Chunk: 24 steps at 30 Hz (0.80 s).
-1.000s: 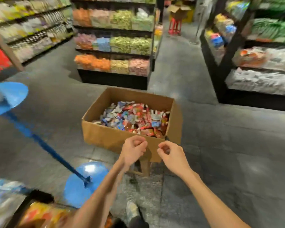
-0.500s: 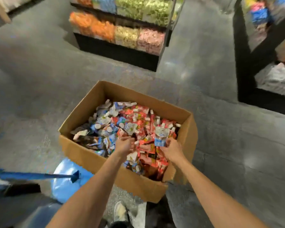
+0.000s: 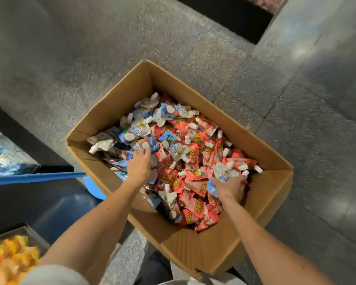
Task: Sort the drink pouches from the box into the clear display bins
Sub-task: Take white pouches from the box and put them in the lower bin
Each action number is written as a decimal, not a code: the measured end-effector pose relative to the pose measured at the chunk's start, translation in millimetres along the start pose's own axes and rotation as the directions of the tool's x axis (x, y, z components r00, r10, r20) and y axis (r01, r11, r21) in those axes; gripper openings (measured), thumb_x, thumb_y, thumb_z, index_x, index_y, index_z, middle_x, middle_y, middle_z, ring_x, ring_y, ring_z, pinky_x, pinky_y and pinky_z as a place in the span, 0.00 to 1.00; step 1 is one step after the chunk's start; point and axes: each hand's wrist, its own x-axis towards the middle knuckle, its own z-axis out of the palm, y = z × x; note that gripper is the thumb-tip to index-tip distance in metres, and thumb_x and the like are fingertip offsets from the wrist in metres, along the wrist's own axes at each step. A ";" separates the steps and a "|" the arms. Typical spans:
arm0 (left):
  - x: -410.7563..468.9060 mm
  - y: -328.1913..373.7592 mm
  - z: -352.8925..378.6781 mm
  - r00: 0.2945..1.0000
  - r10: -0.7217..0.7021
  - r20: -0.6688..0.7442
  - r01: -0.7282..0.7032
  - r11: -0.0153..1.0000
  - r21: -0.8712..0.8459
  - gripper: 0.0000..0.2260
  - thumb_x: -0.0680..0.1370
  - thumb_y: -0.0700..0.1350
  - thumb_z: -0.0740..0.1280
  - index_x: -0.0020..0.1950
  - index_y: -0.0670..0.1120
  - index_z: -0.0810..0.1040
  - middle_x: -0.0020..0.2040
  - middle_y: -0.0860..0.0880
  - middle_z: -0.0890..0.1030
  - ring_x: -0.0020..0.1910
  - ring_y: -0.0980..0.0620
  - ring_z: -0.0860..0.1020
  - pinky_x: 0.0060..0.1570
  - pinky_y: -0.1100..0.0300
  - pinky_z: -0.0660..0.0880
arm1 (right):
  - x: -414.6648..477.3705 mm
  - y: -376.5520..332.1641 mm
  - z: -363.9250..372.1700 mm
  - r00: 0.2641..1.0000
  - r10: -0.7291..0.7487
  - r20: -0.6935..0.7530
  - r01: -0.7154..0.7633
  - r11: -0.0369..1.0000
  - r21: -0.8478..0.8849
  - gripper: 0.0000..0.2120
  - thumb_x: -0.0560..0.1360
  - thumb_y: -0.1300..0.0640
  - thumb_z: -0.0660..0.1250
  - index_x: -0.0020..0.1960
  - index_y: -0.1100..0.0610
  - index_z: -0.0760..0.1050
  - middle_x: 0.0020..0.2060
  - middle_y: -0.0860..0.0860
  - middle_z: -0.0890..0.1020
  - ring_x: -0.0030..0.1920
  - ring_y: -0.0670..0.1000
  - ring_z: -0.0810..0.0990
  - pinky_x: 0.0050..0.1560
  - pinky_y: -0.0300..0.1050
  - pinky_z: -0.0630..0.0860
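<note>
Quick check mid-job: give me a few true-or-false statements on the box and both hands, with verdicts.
1. The left hand and right hand are both inside the box. True.
2. Every pouch in the box is red. False: red pouches lie mostly to the right, blue-and-white pouches mostly to the left and far side.
3. The right hand grips a blue-and-white pouch. True.
4. The box is closed on top. False: it stands open.
</note>
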 end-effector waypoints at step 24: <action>-67.9 -13.1 -33.6 0.961 0.196 0.194 -0.086 0.881 -0.465 0.17 0.67 0.56 0.76 0.42 0.43 0.78 0.39 0.47 0.78 0.38 0.48 0.75 0.34 0.54 0.69 | -14.5 -120.7 79.8 0.495 -0.630 0.598 0.868 0.336 -0.365 0.25 0.72 0.46 0.75 0.63 0.59 0.78 0.62 0.55 0.74 0.65 0.58 0.68 0.63 0.48 0.65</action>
